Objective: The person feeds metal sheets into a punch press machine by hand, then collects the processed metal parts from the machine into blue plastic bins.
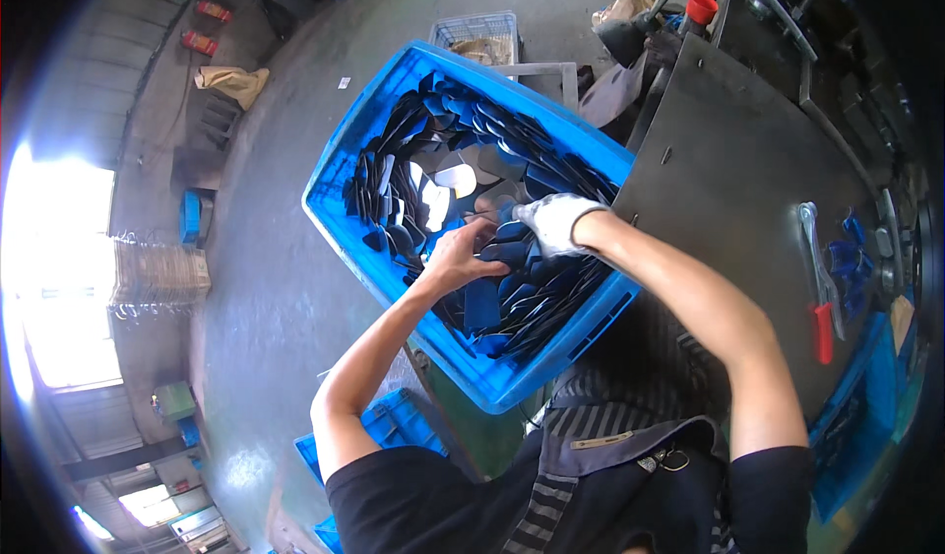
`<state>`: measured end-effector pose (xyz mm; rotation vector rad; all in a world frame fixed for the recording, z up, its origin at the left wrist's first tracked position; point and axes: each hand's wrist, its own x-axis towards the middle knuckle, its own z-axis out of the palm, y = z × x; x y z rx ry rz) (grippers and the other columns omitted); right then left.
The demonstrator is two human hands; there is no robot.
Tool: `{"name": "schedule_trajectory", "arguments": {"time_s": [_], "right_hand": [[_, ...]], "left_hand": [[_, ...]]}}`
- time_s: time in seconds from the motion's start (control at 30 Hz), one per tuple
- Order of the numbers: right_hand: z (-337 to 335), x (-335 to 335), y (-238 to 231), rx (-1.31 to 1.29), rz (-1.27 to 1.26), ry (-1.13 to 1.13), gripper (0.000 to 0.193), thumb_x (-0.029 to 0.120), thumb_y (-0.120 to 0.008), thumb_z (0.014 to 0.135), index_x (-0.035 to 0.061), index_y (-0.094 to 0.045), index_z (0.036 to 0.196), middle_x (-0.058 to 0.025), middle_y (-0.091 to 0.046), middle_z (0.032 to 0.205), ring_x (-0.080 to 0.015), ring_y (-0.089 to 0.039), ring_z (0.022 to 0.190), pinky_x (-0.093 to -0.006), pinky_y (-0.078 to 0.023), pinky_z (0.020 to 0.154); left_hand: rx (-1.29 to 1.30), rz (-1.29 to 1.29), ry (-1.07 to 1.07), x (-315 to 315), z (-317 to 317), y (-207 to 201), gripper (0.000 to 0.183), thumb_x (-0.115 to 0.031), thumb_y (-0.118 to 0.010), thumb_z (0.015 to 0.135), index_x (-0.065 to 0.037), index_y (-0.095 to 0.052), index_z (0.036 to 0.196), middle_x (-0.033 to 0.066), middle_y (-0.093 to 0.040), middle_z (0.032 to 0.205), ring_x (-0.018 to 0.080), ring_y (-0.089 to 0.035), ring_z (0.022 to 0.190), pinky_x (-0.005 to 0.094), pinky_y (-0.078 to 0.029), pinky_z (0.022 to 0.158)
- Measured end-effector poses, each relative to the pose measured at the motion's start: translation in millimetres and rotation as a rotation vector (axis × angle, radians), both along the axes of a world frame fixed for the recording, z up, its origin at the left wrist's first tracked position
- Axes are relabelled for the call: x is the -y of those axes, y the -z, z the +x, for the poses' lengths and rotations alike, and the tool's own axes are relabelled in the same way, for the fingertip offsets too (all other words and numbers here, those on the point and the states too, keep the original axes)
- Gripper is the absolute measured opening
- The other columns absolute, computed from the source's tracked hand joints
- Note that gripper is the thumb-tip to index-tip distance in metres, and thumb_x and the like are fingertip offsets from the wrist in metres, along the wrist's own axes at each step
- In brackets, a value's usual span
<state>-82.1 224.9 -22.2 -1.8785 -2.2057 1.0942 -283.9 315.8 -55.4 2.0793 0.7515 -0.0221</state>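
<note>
A large blue plastic bin (369,283) stands before me, full of thin, flat metal pieces (482,303) with rounded ends. Many stand on edge in rows along its walls; others lie loose in the middle, some shining in the light. My left hand (459,259), bare, reaches in among them, its thumb and fingers apart around the pieces. Close to its right is my right hand (559,221) in a white glove. Its fingers are bent together down at the pieces, and what they hold, if anything, is hidden.
Right of the bin is a dark metal tabletop (733,170), carrying a red-handled wrench-like tool (819,288). A red cup (701,7) stands at its far end. Beyond the bin sits a grey crate (477,30). Another blue crate (404,421) is below my left arm.
</note>
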Motion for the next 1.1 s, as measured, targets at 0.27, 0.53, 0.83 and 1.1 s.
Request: {"name": "schedule_trajectory", "arguments": {"time_s": [0.27,0.53,0.83,1.1], "right_hand": [[-4,14,13,0.024,0.256,-0.016,0.022,0.017,-0.063,0.074,0.009,-0.068,0.094,-0.0155,-0.067,0.093,-0.0313,-0.065,0.089,-0.0396,-0.051,0.077],[-3,-9,13,-0.011,-0.118,-0.071,0.042,0.022,-0.077,0.058,0.0074,-0.069,0.096,-0.015,-0.068,0.09,-0.03,-0.066,0.083,-0.0372,-0.052,0.072],[-4,21,12,0.048,0.161,-0.046,0.024,0.024,-0.068,0.068,0.0084,-0.07,0.086,-0.0158,-0.067,0.085,-0.0323,-0.065,0.08,-0.0401,-0.051,0.071],[-6,10,10,-0.021,-0.093,-0.087,0.027,0.013,-0.069,0.065,0.012,-0.07,0.092,-0.0126,-0.068,0.089,-0.0295,-0.066,0.082,-0.0391,-0.051,0.071]], "left_hand": [[-0.198,0.417,0.161,28,6,-8,0.041,-0.026,-0.077,0.063,-0.009,-0.066,0.098,0.0091,-0.059,0.089,0.0308,-0.061,0.087,0.0407,-0.048,0.075],[-0.084,0.013,0.151,7,8,4,0.049,-0.025,-0.077,0.061,-0.005,-0.061,0.103,0.0167,-0.066,0.089,0.032,-0.064,0.083,0.0394,-0.049,0.074],[-0.163,0.329,0.261,35,12,-19,0.039,-0.022,-0.076,0.065,-0.007,-0.066,0.099,0.0164,-0.065,0.074,0.0344,-0.064,0.073,0.0397,-0.05,0.068],[-0.015,0.117,0.239,27,9,-26,0.028,-0.016,-0.073,0.066,-0.007,-0.062,0.09,0.0164,-0.064,0.074,0.0336,-0.064,0.069,0.0387,-0.049,0.061]]}}
